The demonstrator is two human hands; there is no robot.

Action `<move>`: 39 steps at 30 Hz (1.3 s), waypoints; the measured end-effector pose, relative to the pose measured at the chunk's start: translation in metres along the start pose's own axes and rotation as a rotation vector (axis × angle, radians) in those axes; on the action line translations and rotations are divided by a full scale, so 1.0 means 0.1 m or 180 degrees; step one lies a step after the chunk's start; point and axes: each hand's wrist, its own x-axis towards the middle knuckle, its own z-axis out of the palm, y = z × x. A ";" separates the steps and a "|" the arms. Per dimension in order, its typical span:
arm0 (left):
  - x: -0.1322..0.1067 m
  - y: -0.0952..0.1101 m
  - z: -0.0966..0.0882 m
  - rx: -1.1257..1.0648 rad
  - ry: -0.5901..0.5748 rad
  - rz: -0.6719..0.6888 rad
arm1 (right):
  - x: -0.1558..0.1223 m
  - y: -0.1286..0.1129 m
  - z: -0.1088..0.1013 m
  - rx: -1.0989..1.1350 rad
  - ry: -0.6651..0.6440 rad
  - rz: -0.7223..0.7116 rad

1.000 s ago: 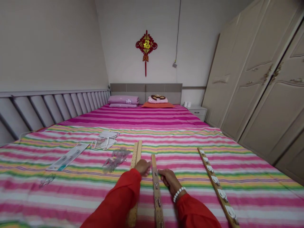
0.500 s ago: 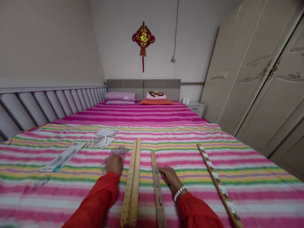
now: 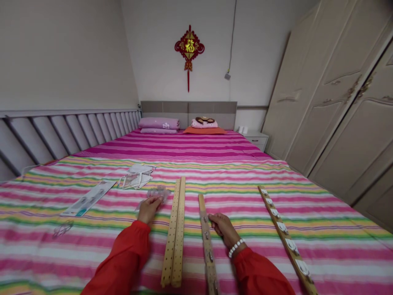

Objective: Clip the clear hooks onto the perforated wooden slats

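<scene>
My left hand [image 3: 150, 208] has its fingers closed on a small pile of clear plastic hooks [image 3: 161, 192] lying on the striped sheet. Beside the right edge of a narrow wooden strip [image 3: 201, 200] is my right hand [image 3: 223, 227], fingers curled, tips at or very near that edge. What it pinches, if anything, I cannot make out. Clear hooks with metal parts [image 3: 210, 256] sit in a row along this strip. Between my hands lie two pale wooden strips with holes [image 3: 175, 241], side by side.
Another wooden strip [image 3: 284, 235] with white round hooks lies at the right. On the left are a hook package [image 3: 89, 199], loose metal rings or wire [image 3: 63, 228] and several paper or plastic packets [image 3: 136, 177]. A slatted rail [image 3: 73, 131] borders the bed; a wardrobe [image 3: 331, 102] stands right.
My left hand has drawn back slightly, showing more of its fingers on the clear hooks. My right hand stays beside the strip. The whole view has shifted a little.
</scene>
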 end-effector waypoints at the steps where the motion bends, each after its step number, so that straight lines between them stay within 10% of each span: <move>1: -0.05 0.03 0.03 -0.0379 -0.0145 -0.0241 | -0.01 0.00 0.00 0.0008 0.0003 -0.0007; 10: -0.50 0.14 0.40 -0.1609 -0.1048 -0.1271 | -0.08 -0.09 -0.06 0.0313 0.0038 -0.0152; 25: -0.79 0.05 1.02 -0.1280 -0.1421 -0.1181 | -0.24 -0.41 0.16 0.0269 -0.0428 -0.0409; 39: -0.40 0.01 1.26 -0.0325 -0.1426 -0.0473 | 0.07 -0.48 0.12 0.0491 0.0045 -0.0423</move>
